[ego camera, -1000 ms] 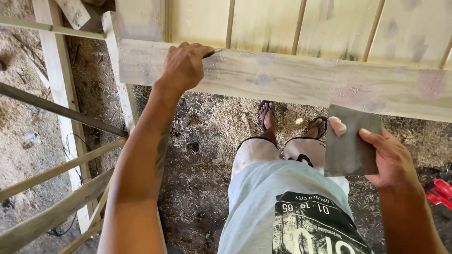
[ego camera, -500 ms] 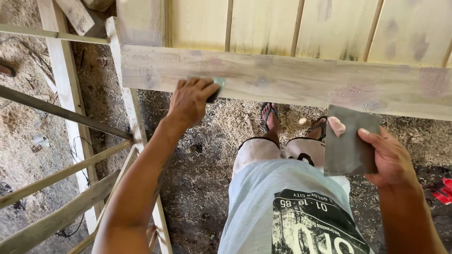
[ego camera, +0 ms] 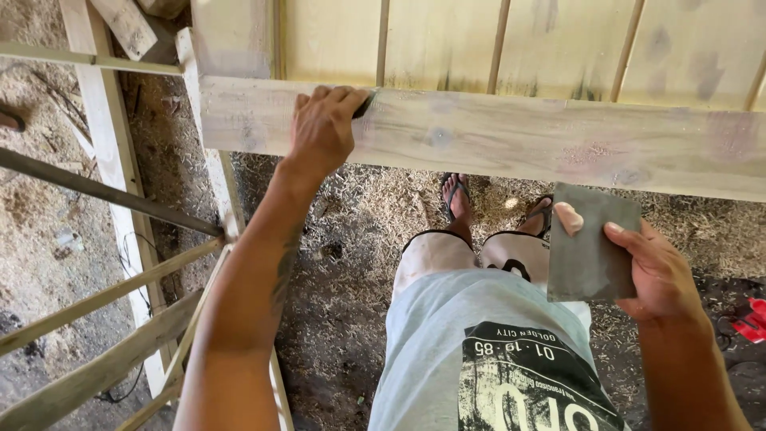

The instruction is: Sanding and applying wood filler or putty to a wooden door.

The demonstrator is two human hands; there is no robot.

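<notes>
My left hand (ego camera: 323,128) presses on the upper edge of a pale wooden rail (ego camera: 495,140), fingers curled over a small dark tool (ego camera: 363,104) that is mostly hidden. The rail is smeared with whitish and pinkish filler patches. My right hand (ego camera: 658,271) holds a flat grey rectangular plate (ego camera: 590,255) upright in front of my legs, with a dab of pinkish filler (ego camera: 568,217) at its top left corner. Vertical pale boards (ego camera: 447,40) rise behind the rail.
Below lies ground covered in wood shavings (ego camera: 359,231), where my feet in sandals (ego camera: 459,195) stand. A wooden frame with slats (ego camera: 112,303) and a dark metal bar (ego camera: 104,191) lies to the left. A red object (ego camera: 750,319) shows at the right edge.
My left hand slid down the face of the rail to the right, then back up to its top edge. The right hand with the plate stayed about still.
</notes>
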